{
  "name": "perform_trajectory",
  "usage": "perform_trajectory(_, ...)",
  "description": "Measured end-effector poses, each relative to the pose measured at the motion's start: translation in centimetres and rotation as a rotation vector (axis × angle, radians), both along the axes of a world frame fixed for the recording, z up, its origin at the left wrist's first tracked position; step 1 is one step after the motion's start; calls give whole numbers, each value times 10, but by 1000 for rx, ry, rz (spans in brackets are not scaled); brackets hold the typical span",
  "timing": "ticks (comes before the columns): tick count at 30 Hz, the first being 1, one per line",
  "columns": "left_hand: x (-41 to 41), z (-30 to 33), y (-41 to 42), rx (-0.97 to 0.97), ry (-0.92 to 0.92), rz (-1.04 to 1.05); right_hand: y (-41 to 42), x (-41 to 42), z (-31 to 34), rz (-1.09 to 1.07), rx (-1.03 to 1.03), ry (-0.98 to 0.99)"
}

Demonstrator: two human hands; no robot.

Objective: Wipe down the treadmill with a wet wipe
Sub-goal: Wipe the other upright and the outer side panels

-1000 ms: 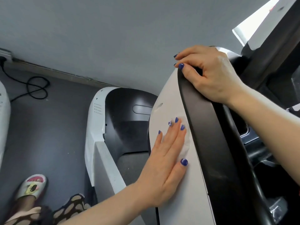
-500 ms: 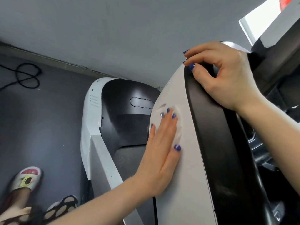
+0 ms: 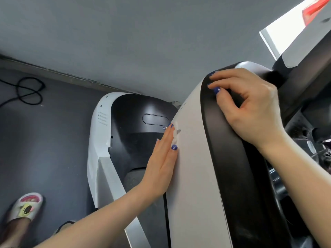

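Wet wipe (image 3: 175,136) pressed flat under left hand (image 3: 162,158) at left edge of treadmill's white upright panel (image 3: 193,176), fingers straight. Right hand (image 3: 250,106) curls over black rim above panel. Step: wiping panel. Next: likely firm strokes across rest.

wet wipe (image 3: 175,136) under left hand (image 3: 162,162)

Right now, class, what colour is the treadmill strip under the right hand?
Black strip, head view.
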State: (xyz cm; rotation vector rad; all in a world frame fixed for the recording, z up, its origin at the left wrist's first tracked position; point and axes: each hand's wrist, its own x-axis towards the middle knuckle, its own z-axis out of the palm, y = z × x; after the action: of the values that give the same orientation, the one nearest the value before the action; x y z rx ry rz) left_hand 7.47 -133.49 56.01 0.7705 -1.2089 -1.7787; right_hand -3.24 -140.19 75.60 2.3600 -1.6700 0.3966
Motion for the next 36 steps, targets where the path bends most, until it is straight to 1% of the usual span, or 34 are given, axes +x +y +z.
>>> perform_trajectory(3,-1,-1,-9,-24,3,19,2,-2,1,-29,-23,-36)
perform_trajectory(9,-6,-3,-23,-39,21,51,-6,-6,1,-28,102,-56)
perform_trajectory(13,-5,-11,-20,-94,85,73,-16,-13,8,0,143,-23)
perform_trajectory(16,-10,-15,-25,-56,108,66,-39,-17,9,-19,168,10)
perform_trajectory(19,-15,-14,-49,-74,88,30,-53,-17,7,-52,194,6)
perform_trajectory(22,-20,-7,-70,-89,79,18,-54,-15,6,-24,230,35)
perform_trajectory(25,-20,-7,-64,-123,96,45,-52,-14,8,-27,231,31)
perform_trajectory(29,-14,-22,-36,-233,70,38,-53,-13,8,-14,254,33)
perform_trajectory(32,-14,-12,-54,-257,61,27,-53,-14,8,-8,271,28)
perform_trajectory(36,-23,11,-93,-179,90,31,-53,-14,8,-7,273,13)
